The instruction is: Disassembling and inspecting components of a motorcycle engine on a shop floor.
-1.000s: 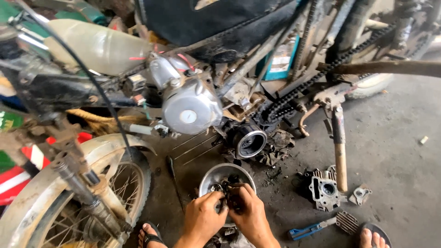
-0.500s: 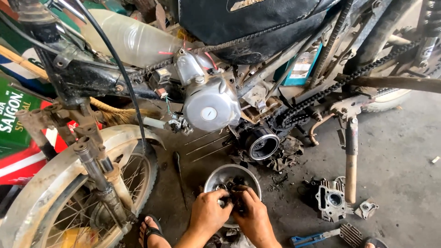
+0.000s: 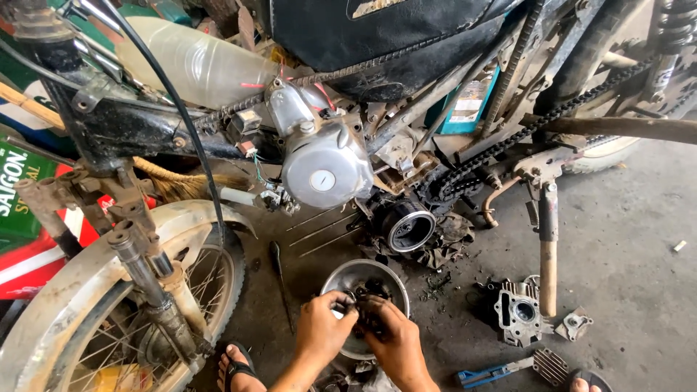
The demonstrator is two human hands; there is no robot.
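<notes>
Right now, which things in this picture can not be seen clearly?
- Head view: small dark greasy part, mostly hidden by the left hand and right hand.
- Round metal bowl: near rim covered by both hands.
- Blue-handled tool: too small to identify.

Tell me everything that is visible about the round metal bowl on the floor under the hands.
The round metal bowl is shiny steel-coloured, dented-looking and smeared with dark grease. It sits upright on the oily concrete floor, below the motorcycle's silver engine cover. Dark small parts lie inside. The left hand and right hand work over its near rim, hiding that side.
</notes>
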